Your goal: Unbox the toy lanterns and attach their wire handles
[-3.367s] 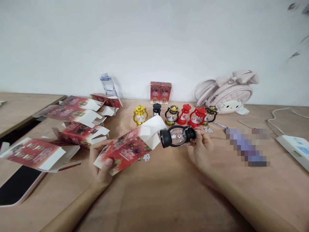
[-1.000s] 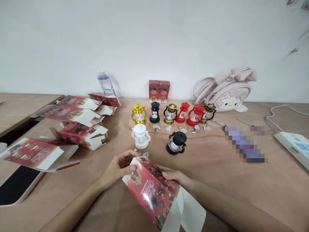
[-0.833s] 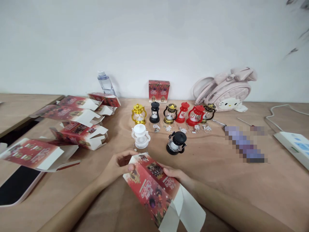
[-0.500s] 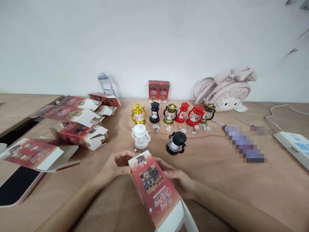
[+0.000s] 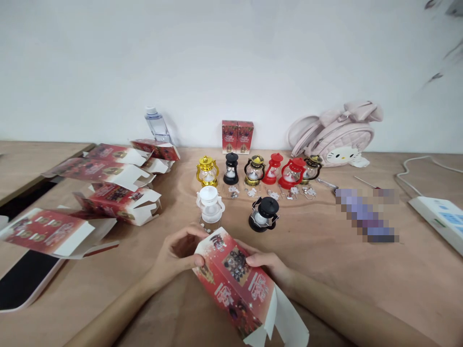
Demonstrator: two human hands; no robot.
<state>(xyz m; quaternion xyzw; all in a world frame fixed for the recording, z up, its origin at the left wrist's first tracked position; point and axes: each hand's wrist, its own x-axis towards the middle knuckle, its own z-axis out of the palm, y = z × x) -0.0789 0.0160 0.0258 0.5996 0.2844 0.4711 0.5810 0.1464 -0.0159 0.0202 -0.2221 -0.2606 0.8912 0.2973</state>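
A red printed cardboard box (image 5: 235, 284) is held between my two hands, its near end open with white flaps sticking out. My left hand (image 5: 179, 253) grips its far left corner, the thumb lying on the side face. On the other side my right hand (image 5: 269, 267) wraps its right edge, thumb pressing the printed picture. Just beyond the box stand a white lantern (image 5: 210, 205) and a black lantern (image 5: 265, 213) with a wire handle. Behind them is a row of small lanterns: gold (image 5: 207, 172), black (image 5: 231, 168), bronze (image 5: 255, 170) and red (image 5: 292, 173).
Opened red boxes (image 5: 97, 168) lie on the left, near a phone (image 5: 29, 277). A water bottle (image 5: 157, 125), two closed boxes (image 5: 238, 137) and a pink bag (image 5: 340, 137) stand by the wall. A screwdriver (image 5: 367, 183) and a white power strip (image 5: 441, 221) are on the right.
The box has turned in my hands, so a second printed side face now shows. Its open end has swung a little to the right, and my right thumb lies over the picture.
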